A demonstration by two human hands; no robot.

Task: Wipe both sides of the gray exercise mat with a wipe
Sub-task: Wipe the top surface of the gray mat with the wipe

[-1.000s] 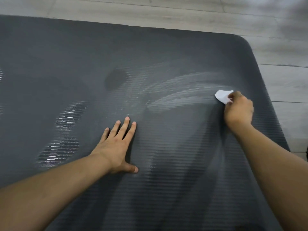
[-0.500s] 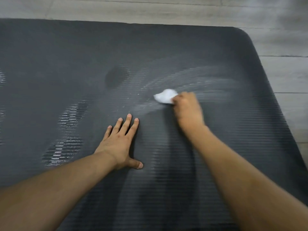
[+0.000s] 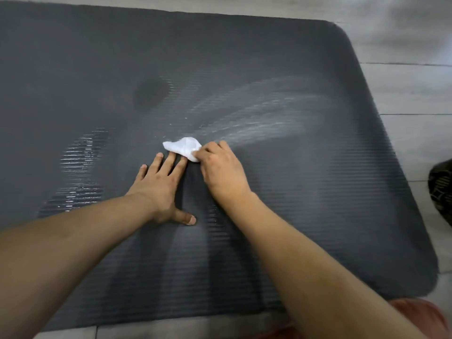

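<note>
Gray exercise mat point(image 3: 244, 45) lying flat on a pale tiled floor point(image 3: 403, 81), with a dark object point(image 3: 440, 192) just off its right edge and pale wet streaks point(image 3: 269, 118) fanning right of centre. The crumpled white wipe point(image 3: 183, 146) lies mid-mat, just beyond the left fingertips. Right hand point(image 3: 221, 171): grip clamped on the wipe, knuckles up. Left hand point(image 3: 160, 187): grip apart, palm flat on the mat, fingers straight, thumb splayed

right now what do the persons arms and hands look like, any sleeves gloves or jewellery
Both hands are bare, no gloves. The left hand and right hand show no rings that I can see, and no watch or band at either wrist. The left forearm and right forearm are uncovered to the picture's edge, no sleeve in view.
</note>
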